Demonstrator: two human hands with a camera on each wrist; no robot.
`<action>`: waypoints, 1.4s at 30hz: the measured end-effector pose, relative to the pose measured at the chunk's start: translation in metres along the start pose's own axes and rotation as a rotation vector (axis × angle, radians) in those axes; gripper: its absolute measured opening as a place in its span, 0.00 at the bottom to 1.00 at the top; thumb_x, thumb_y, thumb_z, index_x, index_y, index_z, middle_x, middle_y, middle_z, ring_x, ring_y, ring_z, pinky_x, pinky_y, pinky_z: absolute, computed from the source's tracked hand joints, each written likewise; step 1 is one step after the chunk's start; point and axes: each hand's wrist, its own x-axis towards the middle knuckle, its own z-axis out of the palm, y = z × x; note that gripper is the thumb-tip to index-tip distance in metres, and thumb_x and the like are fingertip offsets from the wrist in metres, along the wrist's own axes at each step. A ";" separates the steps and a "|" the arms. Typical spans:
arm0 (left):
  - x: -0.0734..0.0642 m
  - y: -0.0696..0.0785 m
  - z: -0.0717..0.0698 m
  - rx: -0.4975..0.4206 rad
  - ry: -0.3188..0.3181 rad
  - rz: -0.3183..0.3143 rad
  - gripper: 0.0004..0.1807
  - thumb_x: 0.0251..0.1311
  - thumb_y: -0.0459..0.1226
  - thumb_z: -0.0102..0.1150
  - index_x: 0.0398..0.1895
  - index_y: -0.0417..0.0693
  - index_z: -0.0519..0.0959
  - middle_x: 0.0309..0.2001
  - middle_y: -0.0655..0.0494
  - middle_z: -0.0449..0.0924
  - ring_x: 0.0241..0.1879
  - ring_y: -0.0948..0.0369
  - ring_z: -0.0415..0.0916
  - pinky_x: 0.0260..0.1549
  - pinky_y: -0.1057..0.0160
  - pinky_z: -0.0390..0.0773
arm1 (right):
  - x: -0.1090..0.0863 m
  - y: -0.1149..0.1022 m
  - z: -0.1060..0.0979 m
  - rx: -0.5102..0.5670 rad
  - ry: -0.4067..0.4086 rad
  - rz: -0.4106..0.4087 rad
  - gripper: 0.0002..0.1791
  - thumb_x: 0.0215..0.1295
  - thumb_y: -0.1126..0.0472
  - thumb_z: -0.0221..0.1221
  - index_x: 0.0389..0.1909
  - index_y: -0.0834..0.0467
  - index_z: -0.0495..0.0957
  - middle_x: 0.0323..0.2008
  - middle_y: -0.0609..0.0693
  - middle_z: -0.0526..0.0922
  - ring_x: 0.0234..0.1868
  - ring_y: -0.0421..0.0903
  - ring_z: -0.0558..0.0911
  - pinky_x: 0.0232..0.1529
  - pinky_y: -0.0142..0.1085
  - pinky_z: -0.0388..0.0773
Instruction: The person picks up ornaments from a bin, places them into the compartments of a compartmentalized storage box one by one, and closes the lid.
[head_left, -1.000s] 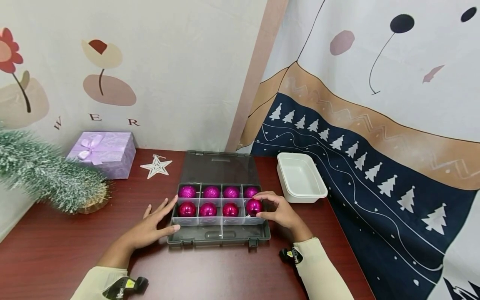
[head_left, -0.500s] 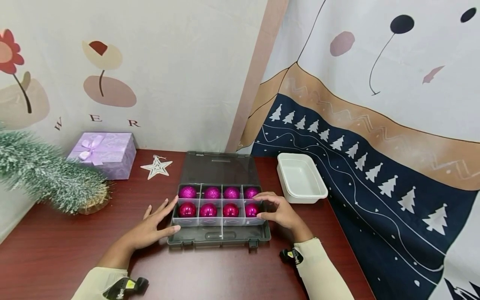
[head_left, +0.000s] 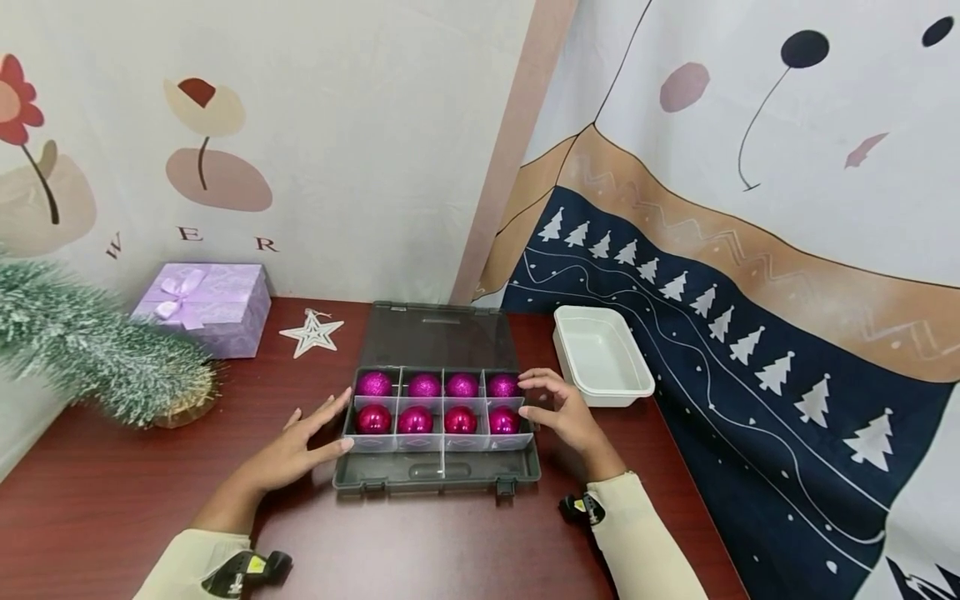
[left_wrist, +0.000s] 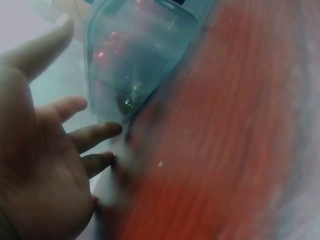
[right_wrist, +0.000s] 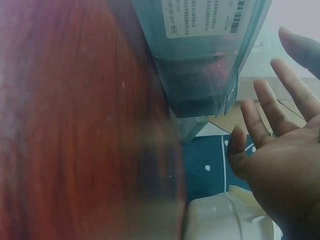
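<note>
A dark see-through organizer box (head_left: 390, 472) lies on the table, its lid (head_left: 442, 337) folded back flat. Shiny pink Christmas baubles (head_left: 416, 420) fill the row of compartments nearer the person, and glittery magenta baubles (head_left: 424, 385) the row behind. My left hand (head_left: 296, 450) is at the box's left side, fingers spread, holding nothing. Beside the right end, my right hand (head_left: 564, 417) has its thumb and fingers apart near the last shiny bauble (head_left: 504, 420), with nothing between them. In the right wrist view, a gap shows between that hand (right_wrist: 285, 165) and the box wall (right_wrist: 190, 90).
To the right stands a white plastic container (head_left: 600, 392). A white star ornament (head_left: 312, 333) lies behind on the left, near a lilac gift box (head_left: 232, 321) with a bow. A frosted artificial tree (head_left: 97, 342) stands at far left. Printed cloth hangs behind the table.
The shiny bauble in my right fingers has been lowered into the front right compartment and let go. My right hand has drawn off to the right; my left has shifted slightly left.
</note>
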 end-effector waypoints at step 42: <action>0.087 -0.040 0.005 -0.172 0.268 -0.039 0.45 0.82 0.40 0.58 0.92 0.53 0.45 0.77 0.27 0.70 0.81 0.30 0.61 0.79 0.25 0.57 | 0.047 0.034 0.022 0.217 0.197 0.347 0.29 0.81 0.65 0.58 0.78 0.68 0.68 0.77 0.68 0.72 0.75 0.61 0.75 0.78 0.48 0.72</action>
